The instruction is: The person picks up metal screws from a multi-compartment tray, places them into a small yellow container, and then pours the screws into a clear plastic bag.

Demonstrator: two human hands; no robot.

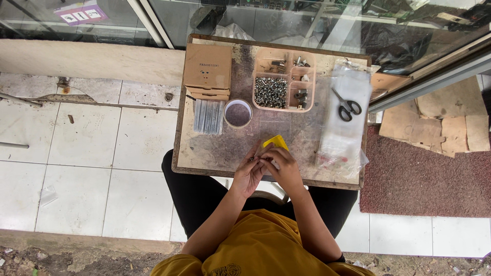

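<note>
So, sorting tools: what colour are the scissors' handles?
Black, on the scissors, clearest in the head view.

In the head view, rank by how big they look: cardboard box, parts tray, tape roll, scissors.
1. Parts tray, largest.
2. Cardboard box, a bit smaller than the tray, so that order is close.
3. Scissors and tape roll look much alike; I won't rank them.

Both forearms extend forward and converge. Left hand [249, 173] and right hand [283, 166] meet, fingers curled inward, fingertips touching. Wrists are slightly bent, elbows close to the torso.
</note>
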